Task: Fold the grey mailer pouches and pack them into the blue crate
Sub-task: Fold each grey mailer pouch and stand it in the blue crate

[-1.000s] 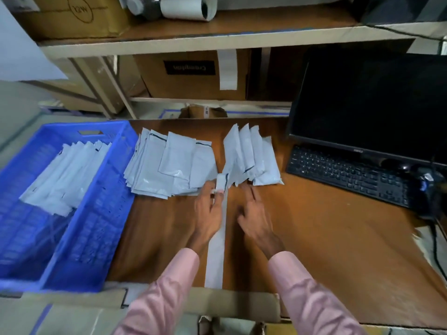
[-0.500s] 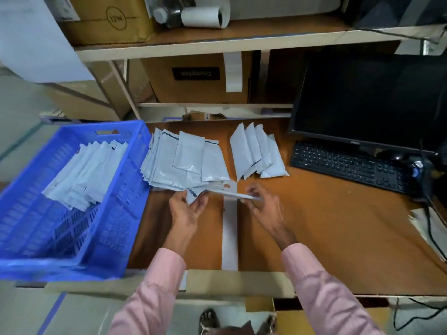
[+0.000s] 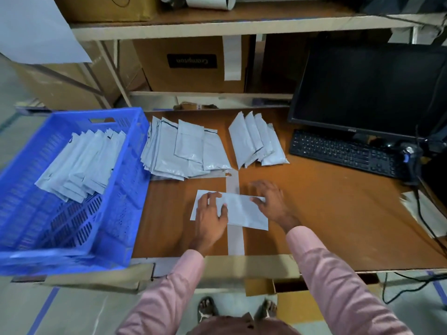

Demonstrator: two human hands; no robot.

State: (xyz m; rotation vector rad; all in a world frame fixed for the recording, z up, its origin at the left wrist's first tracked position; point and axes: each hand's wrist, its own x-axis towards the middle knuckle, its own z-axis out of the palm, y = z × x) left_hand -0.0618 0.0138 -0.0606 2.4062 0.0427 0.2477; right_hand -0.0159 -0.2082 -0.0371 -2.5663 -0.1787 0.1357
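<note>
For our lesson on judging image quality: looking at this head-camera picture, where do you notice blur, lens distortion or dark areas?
Head view: the wide lens bows the shelf edge and leans the blue crate; the crate's near rim smears with blur; the right hand is slightly soft; the monitor is a dark, featureless patch.

Grey mailer pouch (image 3: 239,210): thin plastic film, smooth, faint sheen. Stacked pouches (image 3: 183,148): same film, slightly creased, glossy in patches. Blue crate (image 3: 116,189): moulded plastic, perforated walls, matt. Table (image 3: 326,213): brown board, matt, smooth. Sleeves (image 3: 338,286): pink woven cloth. Monitor (image 3: 372,88): black, dull screen. Boxes (image 3: 193,64): plain corrugated cardboard.
</note>
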